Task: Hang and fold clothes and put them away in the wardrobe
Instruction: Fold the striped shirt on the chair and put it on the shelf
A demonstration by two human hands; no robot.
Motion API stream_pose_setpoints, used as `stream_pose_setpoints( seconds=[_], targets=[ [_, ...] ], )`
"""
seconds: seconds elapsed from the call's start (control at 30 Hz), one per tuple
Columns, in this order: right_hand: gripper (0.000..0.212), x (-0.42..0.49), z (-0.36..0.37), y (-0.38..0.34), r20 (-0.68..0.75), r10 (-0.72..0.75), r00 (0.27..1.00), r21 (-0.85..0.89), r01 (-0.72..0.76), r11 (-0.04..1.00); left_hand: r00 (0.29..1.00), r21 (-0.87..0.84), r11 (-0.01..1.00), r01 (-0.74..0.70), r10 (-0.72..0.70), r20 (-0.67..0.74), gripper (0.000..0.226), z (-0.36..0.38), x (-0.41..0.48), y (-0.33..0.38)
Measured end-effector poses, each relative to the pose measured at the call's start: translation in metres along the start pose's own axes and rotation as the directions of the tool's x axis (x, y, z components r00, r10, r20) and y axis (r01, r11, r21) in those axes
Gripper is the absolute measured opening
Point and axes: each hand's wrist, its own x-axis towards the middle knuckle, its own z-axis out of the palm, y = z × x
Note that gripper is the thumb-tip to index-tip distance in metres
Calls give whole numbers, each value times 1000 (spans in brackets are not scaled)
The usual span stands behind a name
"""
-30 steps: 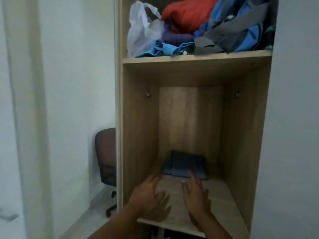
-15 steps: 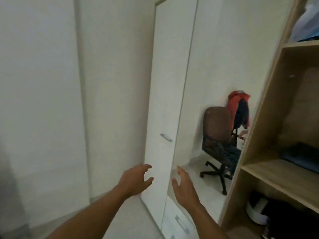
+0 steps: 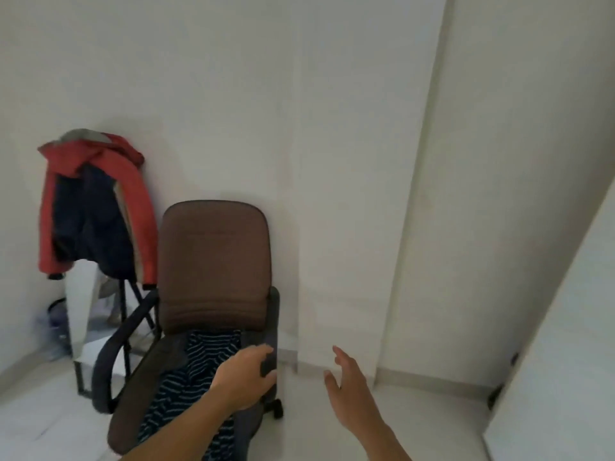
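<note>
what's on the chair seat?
A dark striped garment lies crumpled on the chair seat. The left hand and forearm cover its near part, so its full extent, and anything under it, cannot be seen.

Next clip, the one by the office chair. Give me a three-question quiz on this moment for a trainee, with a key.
1. True or false: the right hand holds a garment.
2. What does the left hand grip? A) a hanger B) the chair's armrest C) a door handle
3. Fill in: the striped garment lies on the seat of the brown ____.

Key
1. False: it is open in the air and holds nothing.
2. B.
3. chair.
</note>
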Motion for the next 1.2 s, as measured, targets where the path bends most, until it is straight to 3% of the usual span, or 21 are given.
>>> stream_pose_setpoints(
  seconds=[0.27,0.63,0.93,1.07,1.2],
  targets=[
    [57,90,88,-43,285,-136,949,68,121,990,949,-11,950,311,-312,-53,65,-17,15,-89],
    [57,204,202,-69,470,-157,868,57,147,987,885,-108,883,456,-463,-44,63,-10,86,-196],
    [57,349,360,-56,485,104,868,-9,-114,993,874,-223,850,478,-433,221,66,27,249,-373],
    [56,404,418,-43,474,325,818,-76,-330,941,836,-237,835,496,-386,389,63,48,323,-446],
    [53,455,473,-20,459,442,771,-100,-449,888,790,-275,793,543,-373,486,61,81,385,-507]
  ],
)
